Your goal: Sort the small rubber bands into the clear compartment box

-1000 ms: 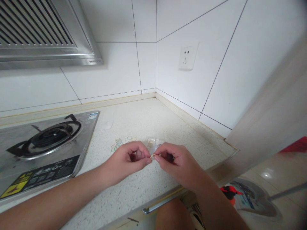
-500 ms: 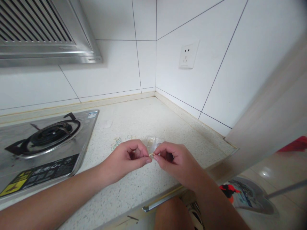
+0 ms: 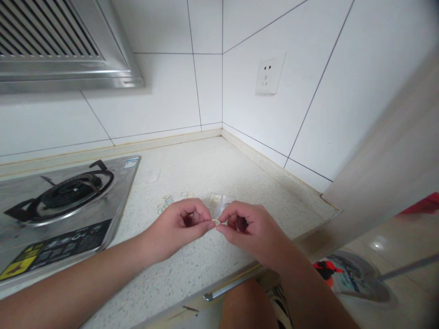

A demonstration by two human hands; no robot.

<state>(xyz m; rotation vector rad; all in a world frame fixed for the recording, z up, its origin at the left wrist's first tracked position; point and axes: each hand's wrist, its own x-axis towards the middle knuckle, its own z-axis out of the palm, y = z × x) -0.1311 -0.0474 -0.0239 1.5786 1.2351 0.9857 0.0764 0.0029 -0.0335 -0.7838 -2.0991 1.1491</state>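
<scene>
My left hand point(image 3: 181, 226) and my right hand point(image 3: 248, 228) meet above the speckled countertop point(image 3: 212, 169), fingertips pinched together on a small pale rubber band point(image 3: 216, 222) held between them. Both hands are curled shut. Just behind the fingers lies a small clear plastic bag point(image 3: 219, 200) on the counter. A few loose rubber bands point(image 3: 165, 203) in pale green and yellow lie scattered to the left of the bag.
A steel gas stove point(image 3: 58, 201) with a black burner fills the left. A range hood point(image 3: 61, 45) hangs above it. A wall socket point(image 3: 267, 75) sits on the tiled wall. A drawer handle point(image 3: 226, 288) shows below the counter edge. A door panel point(image 3: 387, 151) stands at right.
The view has drifted slightly; both hands stay pinched on the small band at the same spot above the counter.
</scene>
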